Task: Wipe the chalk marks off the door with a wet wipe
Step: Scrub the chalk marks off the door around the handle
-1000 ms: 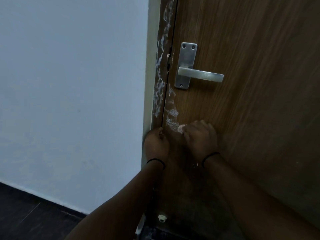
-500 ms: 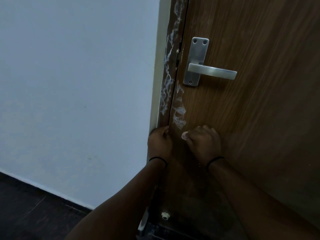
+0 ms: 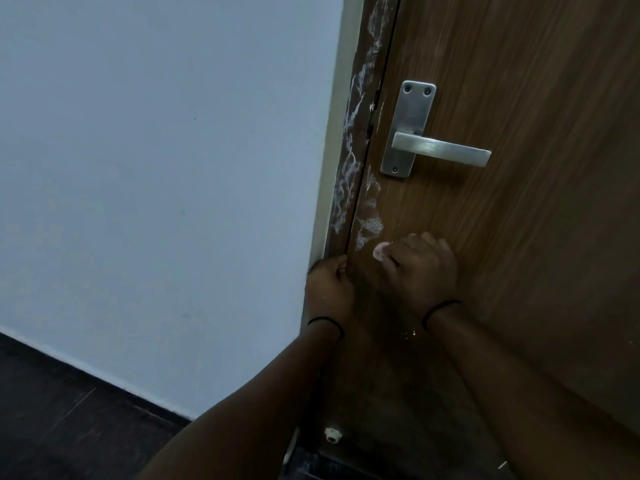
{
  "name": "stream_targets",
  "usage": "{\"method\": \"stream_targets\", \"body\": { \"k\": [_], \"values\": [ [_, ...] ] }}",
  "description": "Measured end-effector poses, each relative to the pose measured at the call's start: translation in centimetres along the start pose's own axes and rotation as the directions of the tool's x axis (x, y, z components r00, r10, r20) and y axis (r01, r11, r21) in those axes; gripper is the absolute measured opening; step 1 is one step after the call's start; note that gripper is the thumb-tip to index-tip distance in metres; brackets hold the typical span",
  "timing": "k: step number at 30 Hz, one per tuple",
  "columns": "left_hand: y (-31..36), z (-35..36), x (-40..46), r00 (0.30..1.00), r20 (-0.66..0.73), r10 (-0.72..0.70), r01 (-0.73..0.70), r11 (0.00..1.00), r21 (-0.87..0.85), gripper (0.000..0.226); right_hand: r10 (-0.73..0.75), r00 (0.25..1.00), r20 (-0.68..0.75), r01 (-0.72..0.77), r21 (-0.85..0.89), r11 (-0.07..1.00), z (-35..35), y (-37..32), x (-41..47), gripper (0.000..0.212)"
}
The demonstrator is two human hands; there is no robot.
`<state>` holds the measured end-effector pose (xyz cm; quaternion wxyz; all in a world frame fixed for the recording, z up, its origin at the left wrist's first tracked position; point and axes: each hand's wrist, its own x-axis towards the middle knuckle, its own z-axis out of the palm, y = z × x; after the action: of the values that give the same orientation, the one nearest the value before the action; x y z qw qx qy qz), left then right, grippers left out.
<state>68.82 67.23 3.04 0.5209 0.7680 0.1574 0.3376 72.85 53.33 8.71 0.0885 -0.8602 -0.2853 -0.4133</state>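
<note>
Two bare forearms reach up from the bottom edge, each with a thin black band [image 3: 441, 307] at the wrist. Low between them, a small white stopper [image 3: 332, 435] sits near the foot of the door. Dark floor [image 3: 52, 420] at lower left, meeting a pale wall [image 3: 156, 168].

Left hand [image 3: 329, 282]: fingers curled round the edge where wall meets frame [image 3: 349, 188], gripping that corner. Knuckles toward the camera; fingertips hidden behind the edge.

Right hand [image 3: 420, 268]: fingers curled into a loose fist, pressed against the door [image 3: 519, 220]. A small pale wad, the wipe [image 3: 378, 252], shows at the thumb side of the fist, pinched there and touching the wood. Most of it is hidden inside the hand.

Just above the wipe, chalk [image 3: 369, 226] smears the door's left edge in white patches, running up toward the handle plate. Heavier white streaks run up the frame beside it, from about hand height to the top of view. Wood below the right hand looks dark and free of white, apart from a few tiny specks [image 3: 410, 334] near the wrist.

Farther up: metal lever handle [image 3: 440, 150] on its plate, lever level and pointing right.
</note>
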Motion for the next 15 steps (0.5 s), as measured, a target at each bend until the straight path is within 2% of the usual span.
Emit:
{"method": "stream_targets", "body": {
  "k": [2,4,7,9,12,15],
  "values": [
    [0.0,0.1,0.0,1.000,-0.002,-0.003,0.003,1.000,-0.004,0.034,0.013,0.998,-0.068,-0.013,0.009,1.000,-0.1,-0.5,1.4,0.025],
    [-0.1,0.1,0.1,1.000,0.001,-0.025,0.025,0.999,-0.024,0.033,-0.023,0.997,-0.075,0.023,0.005,1.000,0.1,-1.8,2.1,0.023],
    [0.0,-0.1,0.1,1.000,0.002,-0.021,0.021,0.999,-0.046,0.033,-0.140,0.989,0.057,0.140,0.000,0.990,0.7,-2.5,1.7,0.014],
    [-0.2,-0.1,0.1,1.000,0.006,-0.028,0.028,0.998,-0.059,0.035,-0.167,0.980,0.109,0.169,-0.008,0.986,0.6,-1.5,1.2,0.016],
    [-0.4,0.1,-0.2,0.999,-0.001,-0.054,0.054,0.993,-0.108,0.037,-0.110,0.994,0.006,0.110,0.012,0.994,-0.1,-0.5,1.6,0.022],
    [-0.3,0.1,-0.2,0.998,0.000,-0.066,0.065,0.989,-0.134,0.038,-0.064,0.994,-0.091,0.067,0.028,0.997,-0.3,-1.6,3.0,0.015]
  ]
}}
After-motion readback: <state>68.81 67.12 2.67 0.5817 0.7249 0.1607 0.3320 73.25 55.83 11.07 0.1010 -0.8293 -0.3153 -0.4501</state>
